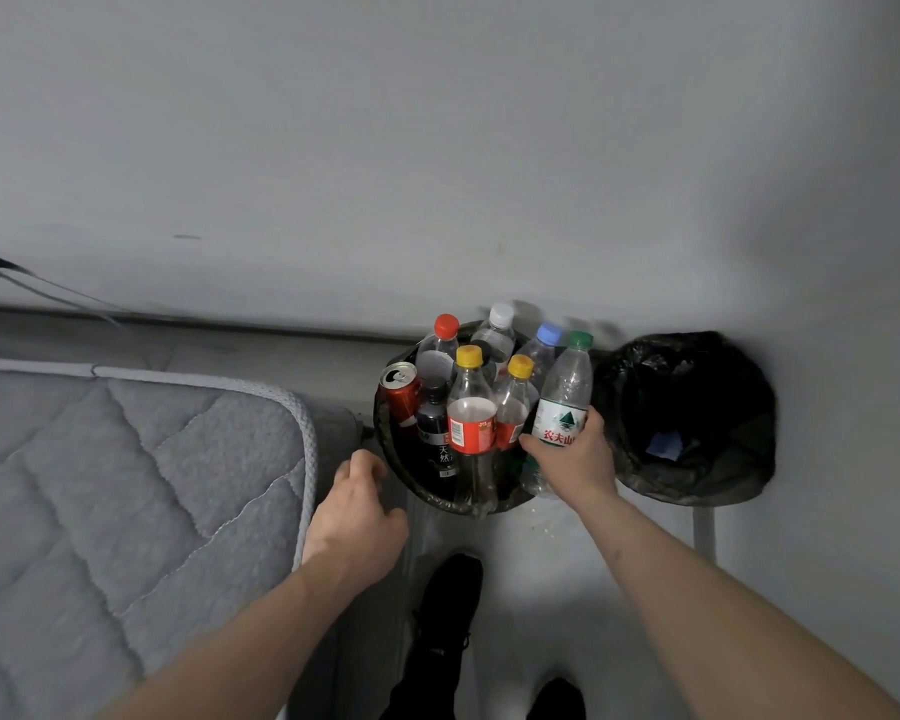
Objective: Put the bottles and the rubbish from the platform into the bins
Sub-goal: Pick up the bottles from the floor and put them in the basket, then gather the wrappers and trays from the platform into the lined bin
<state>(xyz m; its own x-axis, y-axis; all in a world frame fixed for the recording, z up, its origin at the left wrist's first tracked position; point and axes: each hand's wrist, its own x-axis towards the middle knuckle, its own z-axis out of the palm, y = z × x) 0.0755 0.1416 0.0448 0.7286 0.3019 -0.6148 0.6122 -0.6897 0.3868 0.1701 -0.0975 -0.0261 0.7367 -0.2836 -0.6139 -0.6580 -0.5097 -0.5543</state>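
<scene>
Holding green-cap bottle (562,407) w/ right hand (575,459), bin (385,433) bottle-packed.

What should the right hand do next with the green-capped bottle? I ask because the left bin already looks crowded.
Probably lower the green-capped clear plastic bottle into the gap at the near right edge of the round black bin and let go. The right hand grips it upright at the label, right beside the packed bottles. The left hand holds nothing.

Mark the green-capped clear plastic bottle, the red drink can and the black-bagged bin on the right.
Green-capped clear plastic bottle (567,387), head view, on its clear upper body.
Red drink can (402,400), head view, on its red side.
Black-bagged bin (640,459), head view, on its near-left bag rim.
</scene>
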